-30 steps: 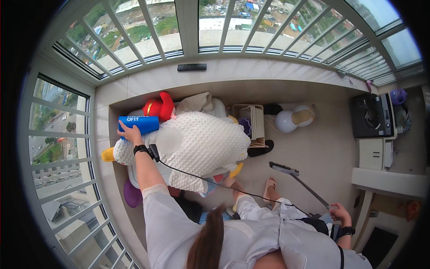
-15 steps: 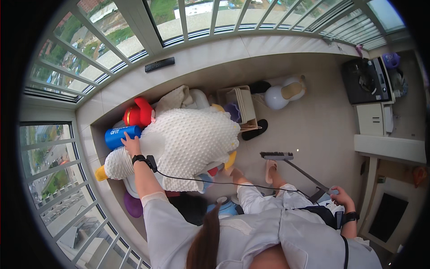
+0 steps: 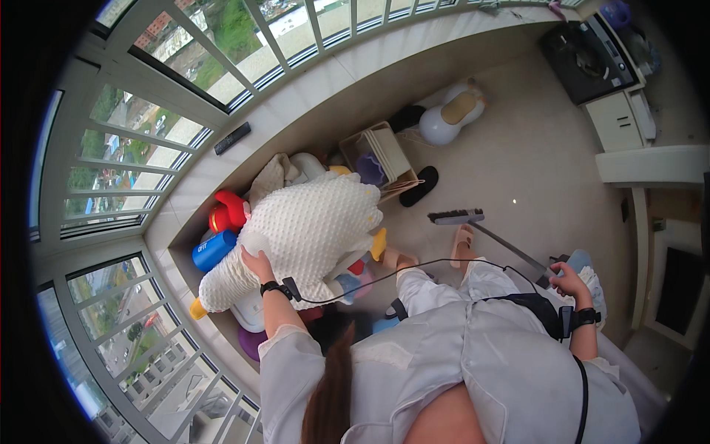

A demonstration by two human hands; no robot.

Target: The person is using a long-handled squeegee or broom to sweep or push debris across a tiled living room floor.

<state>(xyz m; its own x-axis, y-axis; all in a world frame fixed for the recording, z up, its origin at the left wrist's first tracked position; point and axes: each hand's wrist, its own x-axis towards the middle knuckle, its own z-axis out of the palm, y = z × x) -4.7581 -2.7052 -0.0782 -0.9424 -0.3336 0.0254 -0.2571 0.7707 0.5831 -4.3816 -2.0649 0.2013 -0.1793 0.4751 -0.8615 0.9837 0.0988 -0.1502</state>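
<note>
A big white dimpled plush goose (image 3: 314, 222) lies across a pile at the left, its yellow beak (image 3: 197, 309) toward the window corner. My left hand (image 3: 257, 266) rests on the base of its neck, fingers laid out over the fabric. Just beyond that hand is a blue cylinder (image 3: 214, 251), tipped on its side beside a red plush thing (image 3: 228, 211). At the right, my right hand (image 3: 569, 282) is closed round the grey handle (image 3: 510, 248) of a broom. The broom's head (image 3: 455, 217), dark bristles away from me, is near my feet.
Beige folding crates (image 3: 384, 159) stand along the wall, with a black slipper (image 3: 419, 186) beside them and a white balloon-like figure (image 3: 444, 122) farther off. A remote (image 3: 233, 138) lies on the window ledge. A washing machine (image 3: 588, 63) is far right. A cable runs from my left wrist.
My left hand has come off the blue cylinder and back onto the plush goose's neck. The view has turned. My right hand keeps its grip on the broom.
</note>
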